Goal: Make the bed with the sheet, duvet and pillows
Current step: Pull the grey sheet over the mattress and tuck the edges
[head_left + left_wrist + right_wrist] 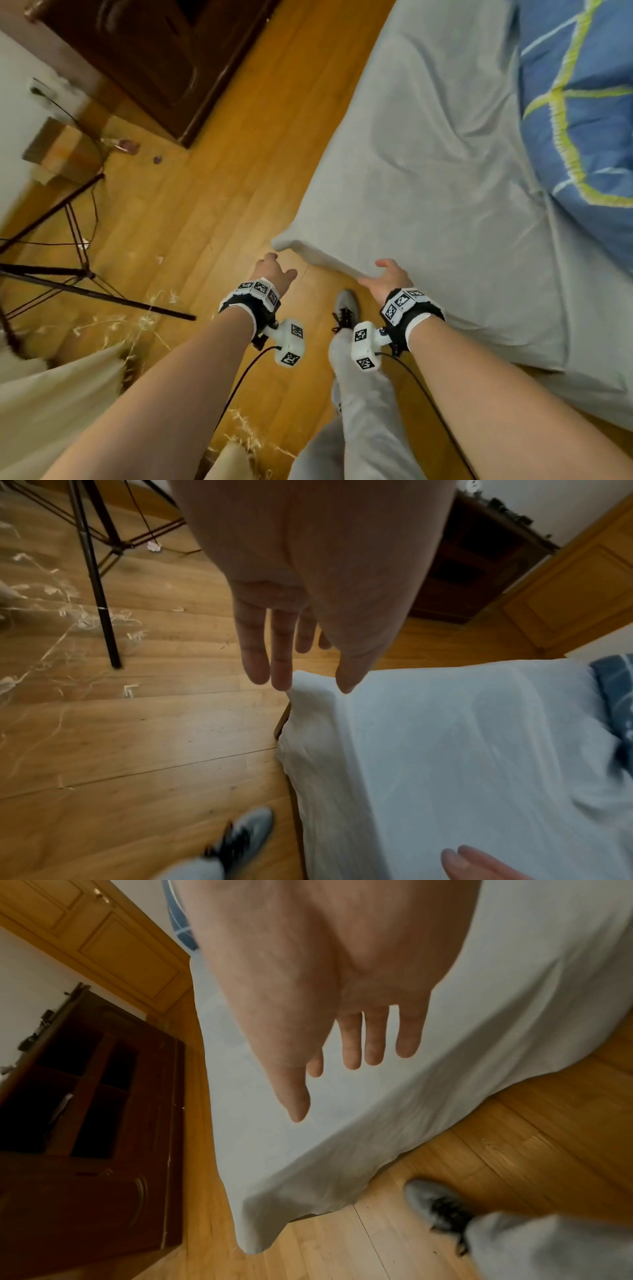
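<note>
A pale grey sheet (428,178) covers the mattress, with its corner (284,241) hanging over the bed's near-left corner. A blue duvet with yellow and white lines (582,113) lies bunched at the far right of the bed. My left hand (274,270) hovers with straight fingers just short of the sheet corner (308,685), holding nothing. My right hand (385,277) is spread flat by the sheet's front edge (342,1150), fingers (373,1042) straight and apart. No pillow is in view.
A dark wooden cabinet (154,58) stands on the wood floor beyond the bed. A black tripod (85,267) with a cable spreads at the left, among pale scraps (68,620) on the floor. My grey shoe (346,310) is beside the bed corner.
</note>
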### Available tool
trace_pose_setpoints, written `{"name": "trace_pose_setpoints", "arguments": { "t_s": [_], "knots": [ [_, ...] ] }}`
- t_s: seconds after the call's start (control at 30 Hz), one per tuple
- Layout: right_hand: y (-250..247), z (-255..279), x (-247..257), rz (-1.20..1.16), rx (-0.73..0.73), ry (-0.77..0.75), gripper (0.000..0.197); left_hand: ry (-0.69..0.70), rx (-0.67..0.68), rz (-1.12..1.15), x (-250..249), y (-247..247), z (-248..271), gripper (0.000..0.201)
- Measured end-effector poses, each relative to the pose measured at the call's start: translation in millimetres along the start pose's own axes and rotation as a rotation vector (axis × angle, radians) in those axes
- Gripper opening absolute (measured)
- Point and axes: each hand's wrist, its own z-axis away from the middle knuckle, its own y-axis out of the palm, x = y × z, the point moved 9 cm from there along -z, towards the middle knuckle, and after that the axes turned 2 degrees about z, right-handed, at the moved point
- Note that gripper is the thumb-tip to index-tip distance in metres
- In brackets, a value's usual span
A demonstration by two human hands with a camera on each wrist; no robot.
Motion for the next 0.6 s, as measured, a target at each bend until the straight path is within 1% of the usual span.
{"name": "trace_pose_setpoints", "arguments": {
  "t_s": [0.1,0.17,0.2,0.27,0.3,0.33,0.4,0.43,0.5,0.6],
  "knots": [
    [16.5,-51.0,34.5,0.138,-0.034,0.018,0.077,0.013,0.034,-0.042,-10.4,-7.8,-56.2,0.079],
    [26.3,-86.5,50.2,0.186,-0.076,0.046,0.077,0.068,0.053,-0.096,-22.9,-7.8,-98.5,0.084],
    [28.8,-100.6,52.8,0.19,-0.113,0.058,0.071,0.093,0.078,-0.132,-28.0,-2.0,-118.6,0.087],
    [29.9,-120.2,52.0,0.206,-0.207,0.054,0.051,0.137,0.15,-0.264,-36.1,17.7,-152.5,0.086],
    [29.9,-125.1,51.9,0.238,-0.246,0.039,0.039,0.148,0.178,-0.319,-38.6,24.1,-163.3,0.078],
    [32.0,-126.9,51.6,0.269,-0.268,0.029,0.029,0.154,0.192,-0.333,-39.2,28.2,-172.5,0.062],
    [36.2,-128.5,53.9,0.29,-0.265,0.045,0.019,0.188,0.164,-0.33,-40.8,23.6,-185.6,0.031],
    [38.5,-129.1,55.8,0.286,-0.251,0.066,0.017,0.218,0.169,-0.328,-42.4,20.8,-190.5,0.023],
    [42.8,-125.7,62.6,0.276,-0.217,0.101,0.017,0.275,0.232,-0.342,-43.9,13.5,-192.7,0.019],
    [59.0,-114.7,95.6,0.275,-0.132,0.068,0.018,0.297,0.221,-0.388,-42.7,-30.9,-201.3,0.018]
  ]
}}
